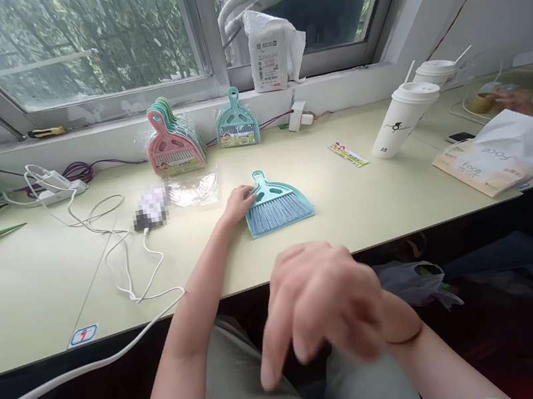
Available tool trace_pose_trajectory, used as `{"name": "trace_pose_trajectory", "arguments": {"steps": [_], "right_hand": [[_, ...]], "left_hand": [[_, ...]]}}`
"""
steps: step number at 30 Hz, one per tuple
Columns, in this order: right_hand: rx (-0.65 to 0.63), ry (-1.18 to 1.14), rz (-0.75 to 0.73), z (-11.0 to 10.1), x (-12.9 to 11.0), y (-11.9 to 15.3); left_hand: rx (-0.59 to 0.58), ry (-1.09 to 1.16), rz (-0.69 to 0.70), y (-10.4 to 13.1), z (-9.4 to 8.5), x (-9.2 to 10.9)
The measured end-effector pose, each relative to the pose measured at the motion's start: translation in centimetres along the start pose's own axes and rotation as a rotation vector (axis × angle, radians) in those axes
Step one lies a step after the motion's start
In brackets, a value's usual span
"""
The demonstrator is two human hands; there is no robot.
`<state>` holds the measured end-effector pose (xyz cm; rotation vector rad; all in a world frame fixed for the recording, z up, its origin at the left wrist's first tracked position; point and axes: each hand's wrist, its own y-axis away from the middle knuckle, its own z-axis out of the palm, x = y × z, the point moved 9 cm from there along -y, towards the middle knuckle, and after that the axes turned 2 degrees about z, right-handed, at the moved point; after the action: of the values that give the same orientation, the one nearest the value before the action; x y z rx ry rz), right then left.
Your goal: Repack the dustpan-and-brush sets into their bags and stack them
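1. in the middle of the pale, smooth table (18, 293) lies the teal dustpan (306, 208), a brush (276, 213) nested in it, handles to the far side and grey-blue bristles to the near side.
2. our left hand (238, 205) touches the dustpan's left side, fingers bent together; we cannot tell whether they pinch it.
3. our right hand (320, 302) is raised, blurred, in front of the table's near edge, hiding part of it; its fingers hang loosely bent, two tips visibly apart, palm hidden from us.
4. to the left, a white cable (129, 272) loops over the table beside our left forearm, plugged into a blurred-out device (151, 206).
5. just right of that device lies crinkled clear film (197, 189); to the dustpan's far right, a printed card (348, 154).
6. on the far side, clear packs (174, 143) hold dustpan sets, pink in front, green behind; a single teal pack (237, 123) stands to their right.
7. to the right, we see a tapering white cup (403, 120), lidded, with a straw, its contents hidden; a second cup (434, 72) is behind it.
8. nearer right lies a flat paper bag (485, 158); beyond it, another person's hand (516, 100).
9. below the table, a thin plastic bag (419, 283) shows something green inside.
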<state>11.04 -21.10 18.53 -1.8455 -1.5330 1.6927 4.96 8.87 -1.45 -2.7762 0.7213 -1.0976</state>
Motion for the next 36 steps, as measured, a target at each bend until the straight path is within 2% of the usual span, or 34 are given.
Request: {"name": "trace_pose_trajectory", "arguments": {"steps": [1,3,10,12,14,17,20,23,25,26,28,33,34,36], "right_hand": [[0.083,-0.042,-0.013,-1.0,0.8,-0.2],[0.164,-0.089,-0.006,-1.6,2.3,-0.3],[0.133,-0.148,-0.092,-0.7,2.8,0.0],[0.127,-0.165,-0.047,-1.2,4.2,-0.1],[0.13,-0.15,0.036,-2.3,6.6,-0.2],[0.159,-0.037,0.206,-6.2,12.5,-0.4],[0.329,0.046,0.361,-13.3,19.5,0.4],[0.55,0.149,0.546,-20.7,25.6,3.6],[0.652,0.24,0.668,-23.9,28.2,6.2],[0.678,0.262,0.711,-24.7,29.0,7.2],[0.682,0.251,0.739,-24.8,29.9,8.4],[0.515,0.153,0.709,-21.0,30.8,7.4],[0.515,0.165,0.717,-20.9,30.9,7.3],[0.584,0.214,0.747,-22.2,31.0,7.8]], "left_hand": [[-0.003,-0.003,0.001,0.0,0.0,0.0],[-0.007,-0.008,0.002,0.0,0.1,-0.1],[0.005,-0.043,0.015,0.0,0.2,-0.4],[0.015,-0.07,0.013,0.1,0.0,-0.3],[0.025,-0.093,0.01,0.2,-0.4,-0.2],[0.035,-0.104,0.007,0.3,-0.9,-0.1],[0.067,-0.092,-0.024,0.4,-1.6,-0.5],[0.101,-0.05,-0.063,0.5,-2.1,-1.3],[0.109,-0.034,-0.066,0.4,-2.2,-1.6],[0.113,-0.033,-0.061,0.3,-2.2,-1.7],[0.119,-0.036,-0.05,0.2,-2.2,-1.6],[0.121,-0.021,-0.048,0.1,-2.2,-1.6],[0.118,-0.023,-0.047,0.1,-2.1,-1.6],[0.109,-0.019,-0.048,0.1,-2.0,-1.7]]}}
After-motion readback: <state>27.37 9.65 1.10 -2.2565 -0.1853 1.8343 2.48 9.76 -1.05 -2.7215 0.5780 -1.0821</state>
